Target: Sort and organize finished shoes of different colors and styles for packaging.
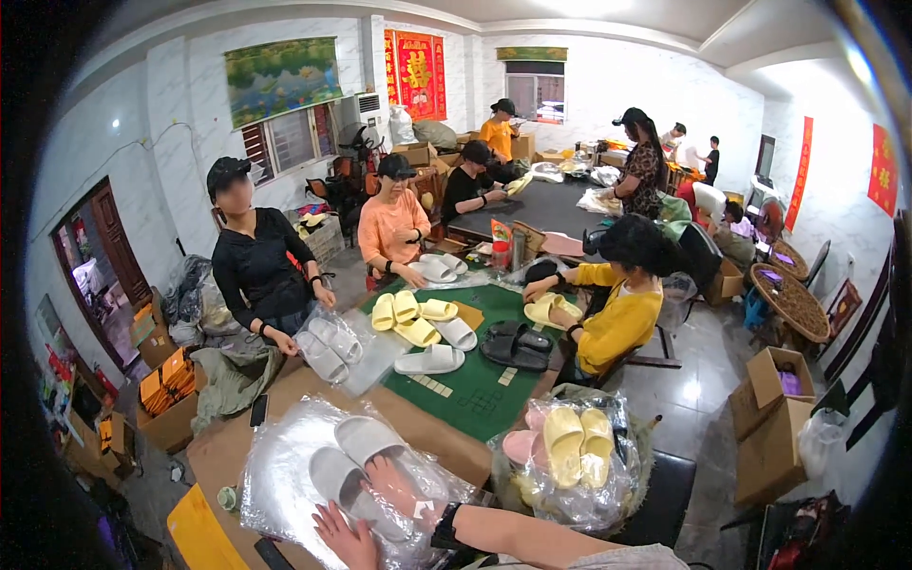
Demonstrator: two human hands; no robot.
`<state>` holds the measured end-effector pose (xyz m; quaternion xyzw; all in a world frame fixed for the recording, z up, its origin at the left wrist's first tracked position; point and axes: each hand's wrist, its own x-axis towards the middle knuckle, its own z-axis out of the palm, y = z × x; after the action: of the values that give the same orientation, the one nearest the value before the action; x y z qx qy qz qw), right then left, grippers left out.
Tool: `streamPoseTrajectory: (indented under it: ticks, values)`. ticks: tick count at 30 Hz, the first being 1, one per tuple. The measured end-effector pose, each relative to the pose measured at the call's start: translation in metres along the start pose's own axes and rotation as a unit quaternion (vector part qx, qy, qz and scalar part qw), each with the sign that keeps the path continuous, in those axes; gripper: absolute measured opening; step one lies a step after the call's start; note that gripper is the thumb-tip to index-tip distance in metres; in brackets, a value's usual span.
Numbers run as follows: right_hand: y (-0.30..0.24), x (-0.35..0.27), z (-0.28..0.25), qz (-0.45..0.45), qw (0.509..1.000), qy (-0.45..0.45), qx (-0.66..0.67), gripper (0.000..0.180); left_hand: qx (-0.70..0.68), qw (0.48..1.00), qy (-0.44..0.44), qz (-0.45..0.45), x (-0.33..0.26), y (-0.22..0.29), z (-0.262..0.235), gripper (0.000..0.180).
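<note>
A pair of grey slide slippers (370, 439) lies on a stack of clear plastic bags (275, 465) at the near side of the table; I cannot tell whether the slippers are inside a bag. My left hand (346, 538) rests flat beside the nearer slipper, fingers spread over the plastic. Across the slippers reaches my right hand (391, 484), its fingers stretched out and lying on them, with a black band on the wrist. Neither hand grips anything. Part of the slippers is hidden under my right hand.
Yellow slippers (418, 332) and black slippers (516, 345) lie on the green mat (461, 397). A bag of pink and yellow slippers (579, 446) stands right of my hands. Several people work around the tables. A phone (258, 410) lies left; cardboard boxes (771, 446) stand right.
</note>
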<state>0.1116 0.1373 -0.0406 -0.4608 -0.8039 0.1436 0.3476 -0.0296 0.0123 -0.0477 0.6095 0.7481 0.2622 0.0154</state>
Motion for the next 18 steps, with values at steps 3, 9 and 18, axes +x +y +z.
streamPoseTrajectory:
  ticks: [3,9,18]
  values:
    - [0.0086,0.0021,0.0041,-0.031,0.999,0.017,-0.021,0.028,0.006,1.0,0.022,0.015,-0.0001,0.003,0.0023,0.069]
    - [0.0049,0.0009,0.0015,-0.03,0.999,0.01,-0.013,0.029,-0.002,0.999,0.027,0.026,-0.0021,-0.0008,-0.0002,0.069]
    - [0.0053,0.0002,-0.0016,-0.019,1.0,0.002,-0.012,0.033,0.006,1.0,0.019,0.014,-0.0018,0.002,-0.0007,0.069]
